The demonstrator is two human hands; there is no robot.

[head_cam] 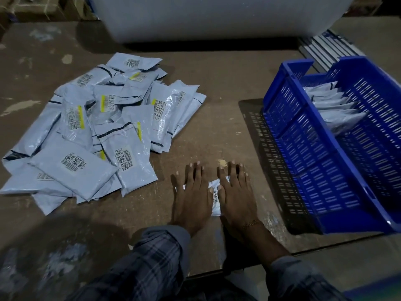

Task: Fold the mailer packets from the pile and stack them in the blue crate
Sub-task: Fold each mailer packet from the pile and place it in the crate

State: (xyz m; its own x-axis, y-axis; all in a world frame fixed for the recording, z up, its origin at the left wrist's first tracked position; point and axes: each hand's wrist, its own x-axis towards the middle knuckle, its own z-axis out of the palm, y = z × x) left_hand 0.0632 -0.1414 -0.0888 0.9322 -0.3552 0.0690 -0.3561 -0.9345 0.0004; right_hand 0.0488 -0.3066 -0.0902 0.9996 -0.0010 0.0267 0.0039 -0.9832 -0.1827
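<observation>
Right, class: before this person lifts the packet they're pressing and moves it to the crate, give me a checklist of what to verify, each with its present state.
1. Both hands flat on the packet: left hand and right hand press the folded packet. Ok.
2. Fold complete and holding: mostly hidden under the hands. Cannot tell.
3. Room in the blue crate: near part free, stacked packets at the far end. Ok.
4. Path to the crate: bare table between. Ok.
5. More left in the pile: many. Ok.
</observation>
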